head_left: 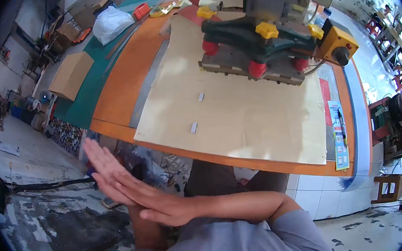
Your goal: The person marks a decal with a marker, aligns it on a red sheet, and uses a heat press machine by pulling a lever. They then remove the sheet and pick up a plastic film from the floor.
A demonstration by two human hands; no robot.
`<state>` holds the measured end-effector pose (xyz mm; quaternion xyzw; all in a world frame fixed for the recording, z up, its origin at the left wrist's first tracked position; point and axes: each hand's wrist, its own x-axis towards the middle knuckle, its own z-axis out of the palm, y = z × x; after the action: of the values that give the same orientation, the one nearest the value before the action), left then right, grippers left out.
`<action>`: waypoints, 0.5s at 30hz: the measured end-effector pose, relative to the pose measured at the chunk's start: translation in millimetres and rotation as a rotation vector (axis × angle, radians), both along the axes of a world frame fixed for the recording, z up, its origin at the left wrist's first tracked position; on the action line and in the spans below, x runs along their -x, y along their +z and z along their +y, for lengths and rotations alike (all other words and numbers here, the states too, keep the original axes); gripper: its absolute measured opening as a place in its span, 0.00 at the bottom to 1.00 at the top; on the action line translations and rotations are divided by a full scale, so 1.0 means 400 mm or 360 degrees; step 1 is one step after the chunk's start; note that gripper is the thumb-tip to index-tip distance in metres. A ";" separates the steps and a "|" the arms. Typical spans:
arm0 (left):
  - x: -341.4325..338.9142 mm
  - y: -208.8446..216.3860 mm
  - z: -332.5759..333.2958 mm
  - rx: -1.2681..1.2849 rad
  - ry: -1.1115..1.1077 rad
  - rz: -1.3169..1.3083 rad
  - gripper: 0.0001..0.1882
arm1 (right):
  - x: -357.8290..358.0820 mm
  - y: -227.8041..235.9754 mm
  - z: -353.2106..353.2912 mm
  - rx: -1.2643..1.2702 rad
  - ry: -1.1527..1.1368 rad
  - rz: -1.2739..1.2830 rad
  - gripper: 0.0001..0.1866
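Observation:
My left hand (104, 166) is raised off the table's near left corner, fingers stretched out. Across it lies my right hand (162, 204), its forearm reaching over from the right; the hands are pressed together with fingers straight, and nothing shows between them. A large cream sheet (240, 126) covers much of the orange-edged table (115, 98), with two small whitish pieces (194, 127) lying on it. Above the sheet's far part stands a press with a dark green, armed head (255, 36), yellow star knobs (266, 30) and red round blocks (257, 68) over a flat metal plate (239, 65).
A yellow control box (340, 41) with a black knob hangs right of the press. A printed leaflet (339, 135) and a pen (343, 130) lie at the table's right edge. Left stand a cardboard box (72, 76), a white plastic bag (112, 24) and a red tray (141, 11).

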<state>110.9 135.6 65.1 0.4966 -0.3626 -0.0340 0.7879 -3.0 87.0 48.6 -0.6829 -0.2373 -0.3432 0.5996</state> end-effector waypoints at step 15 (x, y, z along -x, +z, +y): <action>-0.291 -0.017 0.048 -0.2399 0.1076 -0.0899 0.33 | 0.076 -0.154 -0.004 0.1570 0.0099 0.1472 0.14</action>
<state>227.2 154.8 58.4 0.9563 -0.2585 0.0951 0.0980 -33.3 85.6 -13.0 -0.9461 -0.1046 0.1502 0.2671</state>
